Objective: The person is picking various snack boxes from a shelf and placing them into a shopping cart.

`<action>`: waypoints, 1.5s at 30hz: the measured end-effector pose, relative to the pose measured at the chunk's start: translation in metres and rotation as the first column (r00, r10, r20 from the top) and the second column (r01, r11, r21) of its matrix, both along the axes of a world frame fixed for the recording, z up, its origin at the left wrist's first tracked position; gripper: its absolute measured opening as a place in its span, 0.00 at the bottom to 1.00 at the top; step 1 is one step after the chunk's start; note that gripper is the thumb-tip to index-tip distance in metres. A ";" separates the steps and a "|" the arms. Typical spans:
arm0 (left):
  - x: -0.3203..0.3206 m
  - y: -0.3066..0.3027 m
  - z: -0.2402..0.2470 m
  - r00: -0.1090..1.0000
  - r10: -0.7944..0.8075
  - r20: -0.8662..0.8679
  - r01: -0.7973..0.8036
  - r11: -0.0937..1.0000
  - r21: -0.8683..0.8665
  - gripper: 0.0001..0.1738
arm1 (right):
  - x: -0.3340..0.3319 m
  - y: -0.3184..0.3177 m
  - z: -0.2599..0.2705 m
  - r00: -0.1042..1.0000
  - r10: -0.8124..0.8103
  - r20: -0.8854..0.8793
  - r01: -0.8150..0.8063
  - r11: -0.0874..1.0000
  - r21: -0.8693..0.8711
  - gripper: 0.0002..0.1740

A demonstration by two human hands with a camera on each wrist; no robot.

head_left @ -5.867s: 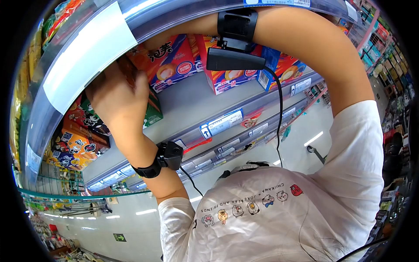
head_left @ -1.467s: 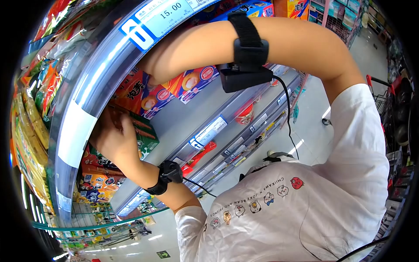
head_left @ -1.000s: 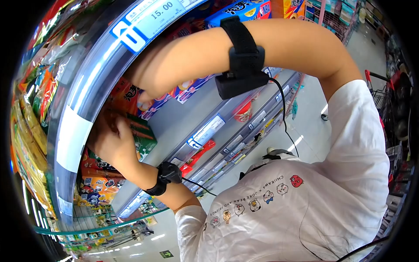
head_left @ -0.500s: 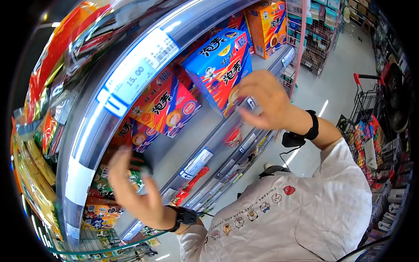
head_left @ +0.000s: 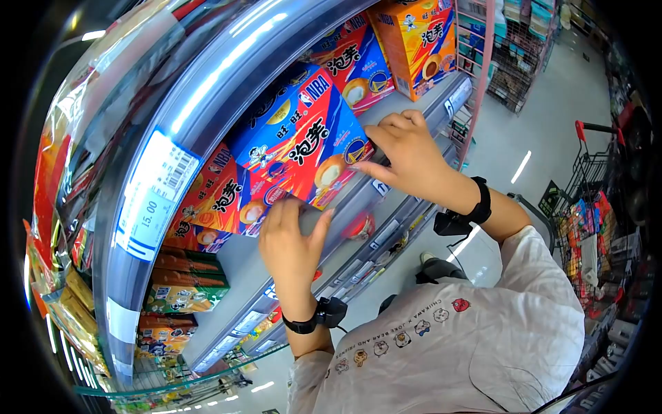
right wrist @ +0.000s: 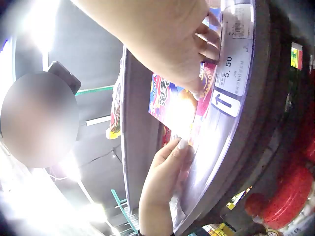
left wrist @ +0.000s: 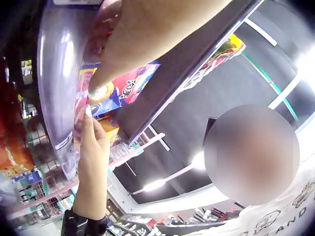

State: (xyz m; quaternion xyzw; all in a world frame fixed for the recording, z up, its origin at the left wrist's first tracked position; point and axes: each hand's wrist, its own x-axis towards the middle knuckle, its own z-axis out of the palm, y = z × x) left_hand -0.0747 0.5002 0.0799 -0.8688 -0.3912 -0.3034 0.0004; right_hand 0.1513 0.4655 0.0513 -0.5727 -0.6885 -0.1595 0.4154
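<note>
A blue and red cream puff box point(head_left: 303, 138) with an NBA logo stands on the shelf, its front face toward the head camera. My left hand point(head_left: 286, 241) is at the box's lower left, fingers over its bottom edge and thumb apart. At the lower right corner is my right hand point(head_left: 414, 155), its fingers loosely bent and its thumb reaching to the front bottom edge. In the right wrist view both hands flank the cream puff box point(right wrist: 165, 98) close behind the clear shelf lip point(right wrist: 206, 137). The left fingertips are partly hidden there.
Matching red boxes point(head_left: 221, 196) stand to the left, another red and blue box point(head_left: 355, 58) and an orange box point(head_left: 420, 45) to the right. Green cartons point(head_left: 186, 283) sit at the far left. An upper shelf rim point(head_left: 155, 190) with price tags overhangs everything. A shopping cart point(head_left: 586, 207) stands behind.
Both hands, earlier reaching deep toward the left boxes, have withdrawn and come to the blue and red cream puff box. Its front now faces me more squarely, close beside the red boxes.
</note>
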 end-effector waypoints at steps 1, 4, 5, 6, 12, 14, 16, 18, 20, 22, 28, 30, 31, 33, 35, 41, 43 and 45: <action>0.002 0.001 -0.001 1.000 0.015 0.010 -0.015 1.000 0.007 0.17 | 0.001 0.002 0.000 1.000 0.012 -0.026 -0.012 1.000 -0.006 0.26; 0.004 0.004 -0.006 0.996 0.069 0.065 -0.071 0.997 0.031 0.15 | 0.004 0.008 -0.001 0.997 0.033 -0.066 -0.035 0.999 -0.017 0.26; 0.005 0.006 -0.009 0.993 0.087 0.086 -0.090 0.995 0.038 0.15 | 0.004 0.009 0.000 0.998 0.028 -0.059 -0.029 0.999 -0.014 0.26; 0.005 0.007 -0.010 0.990 0.102 0.096 -0.107 0.993 0.047 0.12 | 0.004 0.011 0.000 0.998 0.021 -0.052 -0.021 1.000 -0.009 0.26; 0.009 0.011 -0.012 0.967 0.161 0.195 -0.159 0.987 -0.028 0.07 | 0.003 0.026 0.002 0.994 -0.010 -0.111 0.012 1.000 0.016 0.22; 0.009 0.010 -0.013 0.963 0.161 0.216 -0.159 0.987 -0.027 0.07 | 0.001 0.029 0.003 0.990 -0.013 -0.141 0.017 0.999 0.029 0.21; 0.010 0.010 -0.014 0.960 0.153 0.234 -0.149 0.988 -0.032 0.09 | 0.000 0.030 0.004 0.983 -0.025 -0.183 0.027 1.000 0.010 0.21; 0.010 0.010 -0.014 0.968 0.146 0.205 -0.149 0.989 0.002 0.10 | -0.003 0.030 0.006 0.971 -0.048 -0.236 0.039 0.998 -0.042 0.20; 0.010 0.009 -0.015 0.975 0.147 0.164 -0.153 0.988 0.023 0.11 | -0.003 0.032 0.007 0.972 -0.064 -0.228 0.057 0.998 -0.040 0.20; 0.010 0.008 -0.014 0.978 0.154 0.142 -0.160 0.987 0.029 0.11 | -0.002 0.033 0.006 0.975 -0.072 -0.209 0.068 0.997 -0.025 0.19; 0.009 0.005 -0.016 0.978 0.176 0.110 -0.181 0.983 0.041 0.14 | 0.000 0.035 0.002 0.988 -0.043 -0.149 0.046 0.999 0.018 0.22; 0.010 0.004 -0.016 0.974 0.199 0.108 -0.202 0.979 0.011 0.14 | 0.006 0.033 0.003 0.991 -0.008 -0.131 0.021 0.995 0.096 0.24; 0.011 0.003 -0.016 0.974 0.196 0.112 -0.199 0.980 0.022 0.13 | 0.010 0.030 0.004 0.992 -0.028 -0.126 0.040 0.995 0.094 0.25; 0.012 0.003 -0.015 0.975 0.189 0.115 -0.195 0.980 0.042 0.12 | 0.017 0.027 0.005 0.990 -0.068 -0.120 0.079 0.993 0.088 0.28; 0.014 0.001 -0.015 0.975 0.188 0.116 -0.194 0.980 0.049 0.12 | 0.025 0.030 0.002 0.983 -0.125 -0.138 0.135 0.989 0.063 0.27; 0.014 0.001 -0.016 0.974 0.209 0.084 -0.213 0.976 0.044 0.14 | 0.026 0.036 0.002 0.970 -0.183 -0.160 0.197 0.978 0.075 0.28; 0.014 0.001 -0.017 0.971 0.222 0.088 -0.225 0.974 0.027 0.15 | 0.027 0.036 0.002 0.970 -0.184 -0.157 0.195 0.979 0.054 0.30; 0.015 0.000 -0.016 0.972 0.216 0.086 -0.220 0.975 0.030 0.15 | 0.027 0.036 0.003 0.970 -0.176 -0.169 0.184 0.982 0.033 0.30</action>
